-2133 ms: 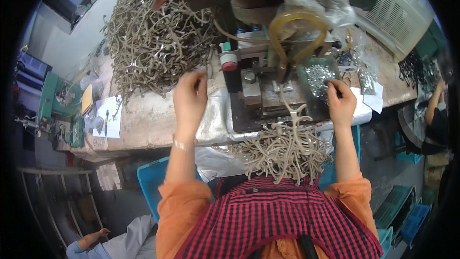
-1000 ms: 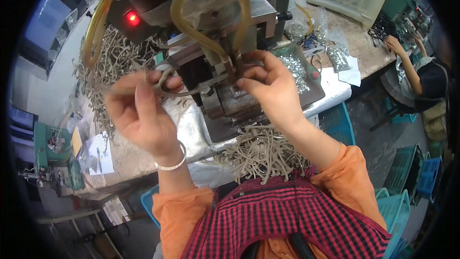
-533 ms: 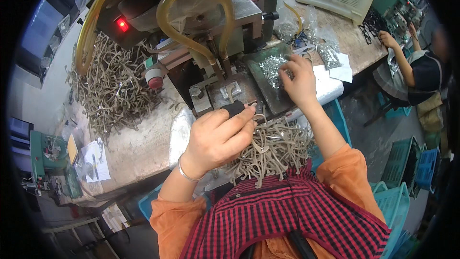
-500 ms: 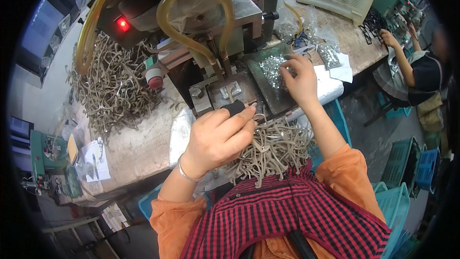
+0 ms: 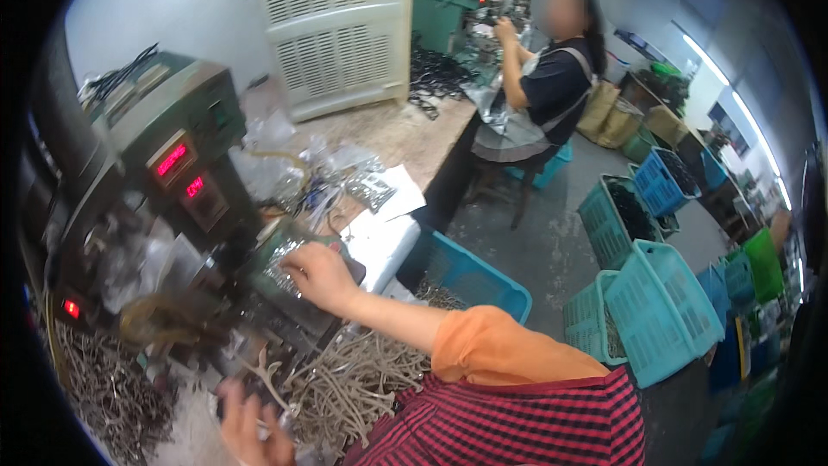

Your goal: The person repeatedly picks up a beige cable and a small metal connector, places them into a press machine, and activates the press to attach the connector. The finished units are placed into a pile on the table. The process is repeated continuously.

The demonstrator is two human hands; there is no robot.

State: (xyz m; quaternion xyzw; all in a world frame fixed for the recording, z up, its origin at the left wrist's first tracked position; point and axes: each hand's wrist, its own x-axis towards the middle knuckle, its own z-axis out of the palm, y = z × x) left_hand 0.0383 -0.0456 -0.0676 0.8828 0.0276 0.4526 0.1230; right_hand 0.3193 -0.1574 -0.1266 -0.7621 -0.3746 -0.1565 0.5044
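Observation:
My right hand (image 5: 321, 276) is over a dark tray (image 5: 323, 321) on the bench, its fingers curled together at a pile of small shiny metal pieces (image 5: 280, 269). Whatever is between those fingertips is too small to make out. Low in the picture, motion smears my left hand (image 5: 252, 427), so its grip is unclear. Just above it stands a thin grey-beige forked strip (image 5: 266, 373), perhaps touching its fingers. A heap of similar grey-beige strips (image 5: 354, 384) lies between my hands and my checked apron.
At left stands a green machine (image 5: 185, 138) with red displays. More strips (image 5: 112, 380) are heaped beside it. A blue-green crate (image 5: 483, 272) stands right of the bench. Further off, a co-worker (image 5: 552, 78) sits at another machine; stacked crates (image 5: 664, 311) stand on the floor.
The view has swung to the right, bringing the co-worker and crates further in. My left hand has come away from the machine's working spot; my right stays over the tray.

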